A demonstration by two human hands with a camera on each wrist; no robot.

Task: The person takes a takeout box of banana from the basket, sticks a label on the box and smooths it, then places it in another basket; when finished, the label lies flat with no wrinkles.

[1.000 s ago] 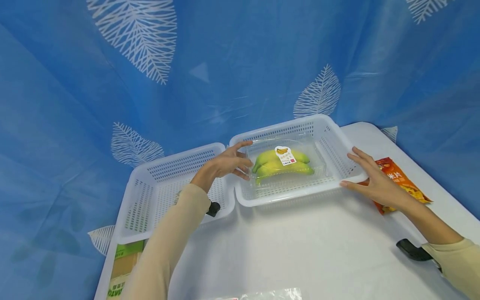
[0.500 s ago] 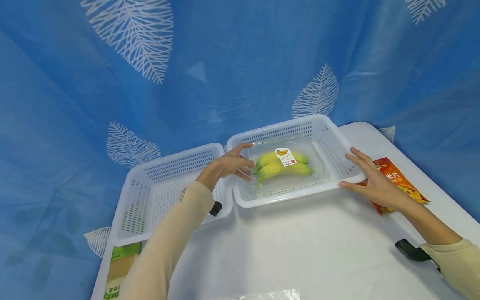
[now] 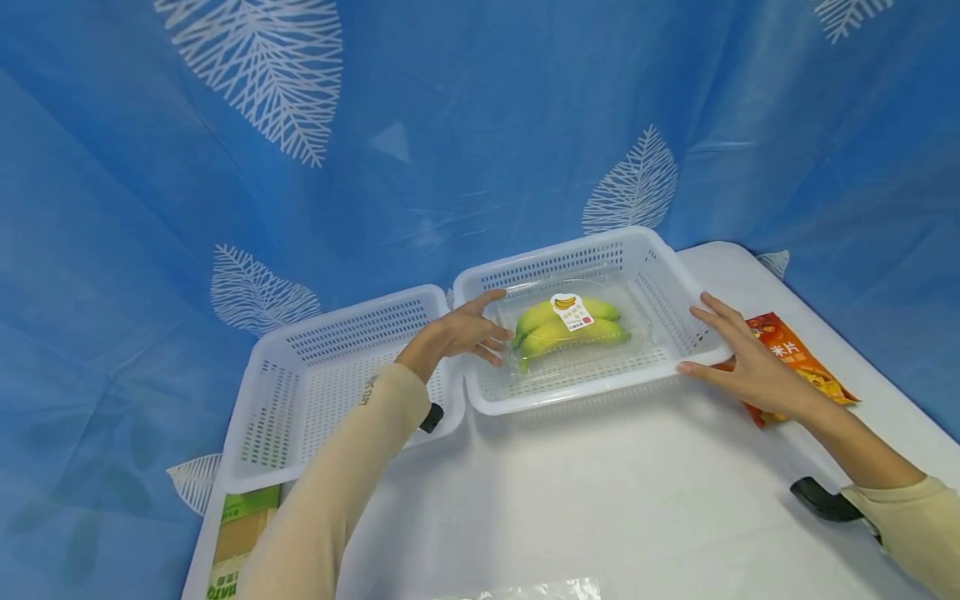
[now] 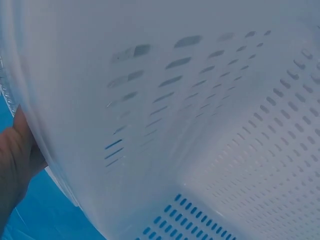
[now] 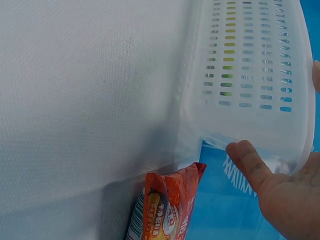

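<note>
A clear plastic box (image 3: 592, 283) with yellow-green bananas (image 3: 562, 337) and a banana label lies inside the right-hand white basket (image 3: 570, 396). My left hand (image 3: 468, 329) reaches over that basket's left rim, fingers spread and loosely bent at the box's left end. In the left wrist view, part of the left hand (image 4: 15, 160) shows beyond a perforated white wall. At the basket's right end is my right hand (image 3: 750, 367), its fingers extended along the rim and the thumb at the front corner. The right wrist view has the right hand (image 5: 290, 205) against the basket's end (image 5: 245, 122).
Another white basket (image 3: 258, 392) stands at the left, adjoining the first. An orange snack bag (image 3: 795, 358) lies beneath my right forearm. A green and brown package (image 3: 243, 533) is at lower left, clear plastic film (image 3: 540, 592) at the near edge. Blue curtain hangs behind.
The banana box has shifted slightly right within the basket. My left hand has edged right along with it, its fingers a little more extended. The right hand has stayed at the rim.
</note>
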